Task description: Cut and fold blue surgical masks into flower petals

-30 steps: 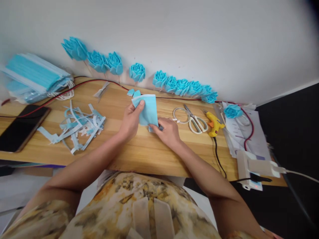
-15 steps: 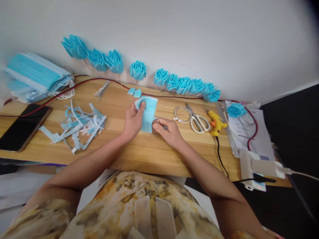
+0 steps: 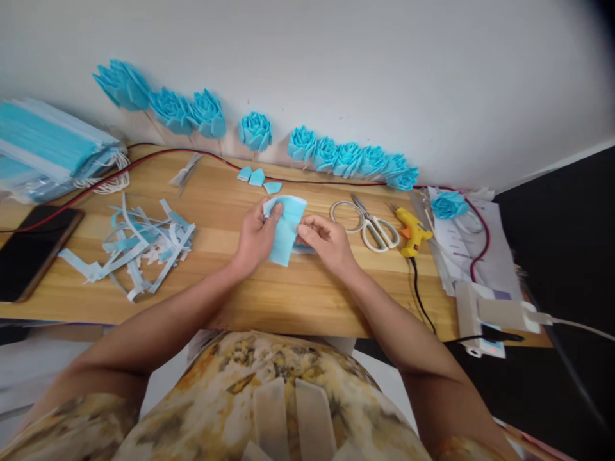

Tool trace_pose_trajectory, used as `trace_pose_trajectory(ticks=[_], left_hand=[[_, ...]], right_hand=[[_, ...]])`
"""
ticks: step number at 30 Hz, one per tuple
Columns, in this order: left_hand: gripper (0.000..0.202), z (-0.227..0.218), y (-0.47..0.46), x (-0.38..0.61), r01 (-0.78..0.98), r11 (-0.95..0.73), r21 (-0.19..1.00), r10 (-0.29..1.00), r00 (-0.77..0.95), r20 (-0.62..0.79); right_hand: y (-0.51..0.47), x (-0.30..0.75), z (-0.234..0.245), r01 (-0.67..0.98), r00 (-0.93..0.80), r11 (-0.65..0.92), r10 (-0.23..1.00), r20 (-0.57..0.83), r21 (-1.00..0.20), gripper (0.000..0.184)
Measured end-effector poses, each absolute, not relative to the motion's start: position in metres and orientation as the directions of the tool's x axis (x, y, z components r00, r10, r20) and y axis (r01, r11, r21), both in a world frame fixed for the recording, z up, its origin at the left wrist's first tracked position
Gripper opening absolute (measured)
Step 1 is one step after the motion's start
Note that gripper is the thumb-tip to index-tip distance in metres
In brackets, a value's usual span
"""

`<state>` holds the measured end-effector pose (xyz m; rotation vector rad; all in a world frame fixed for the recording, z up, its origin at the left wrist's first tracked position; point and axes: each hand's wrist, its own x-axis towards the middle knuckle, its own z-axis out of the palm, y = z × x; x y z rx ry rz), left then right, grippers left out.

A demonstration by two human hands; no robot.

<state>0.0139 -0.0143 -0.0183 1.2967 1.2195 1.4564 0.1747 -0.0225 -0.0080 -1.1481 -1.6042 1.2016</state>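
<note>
A light blue piece of mask fabric [image 3: 287, 234] with a pale top edge hangs over the middle of the wooden table. My left hand [image 3: 259, 234] pinches its upper left part between thumb and fingers. On the other side, my right hand [image 3: 327, 242] has thumb and fingertips closed at the fabric's right edge. Under the right hand lies something flat and bluish [image 3: 305, 249], mostly hidden. Behind the fabric are small cut blue petals [image 3: 257, 177] on the table.
Blue fabric flowers [image 3: 255, 131] stand along the wall. Scissors [image 3: 377, 230], a wire ring [image 3: 346, 216], a yellow glue gun [image 3: 414, 235] and a power strip [image 3: 473, 320] are rightward. Cut strips [image 3: 139, 240], a phone [image 3: 36, 250] and stacked masks [image 3: 52, 144] lie leftward.
The view has shifted, so the table things appear further left. The fabric now hangs slightly lower and more slanted, my right fingers sit higher along its edge, and another petal shows behind it.
</note>
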Motion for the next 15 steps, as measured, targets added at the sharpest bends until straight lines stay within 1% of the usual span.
trace_pose_trajectory(ticks=[4, 7, 10, 12, 15], left_hand=[[0.039, -0.018, -0.016, 0.016, 0.048, -0.199, 0.979, 0.975, -0.091, 0.203], [0.039, -0.021, -0.015, 0.016, 0.039, -0.185, 0.982, 0.977, -0.097, 0.188], [0.039, -0.024, -0.013, 0.016, 0.034, -0.168, 0.985, 0.979, -0.112, 0.171], [0.038, -0.024, -0.013, 0.016, 0.045, -0.167, 0.985, 0.981, -0.092, 0.171], [0.038, -0.022, -0.015, 0.017, 0.047, -0.166, 0.985, 0.986, -0.025, 0.167]], right_hand=[[-0.021, 0.175, -0.01, 0.21, -0.247, 0.141, 0.965, 0.087, -0.967, 0.046], [-0.02, 0.175, -0.013, 0.195, -0.23, 0.148, 0.968, 0.102, -0.969, 0.043], [-0.018, 0.177, -0.014, 0.143, -0.219, 0.106, 0.973, 0.073, -0.984, 0.039], [-0.017, 0.178, -0.016, 0.118, -0.218, 0.082, 0.974, 0.055, -0.99, 0.041], [-0.016, 0.179, -0.018, 0.148, -0.182, 0.108, 0.98, 0.08, -0.983, 0.045]])
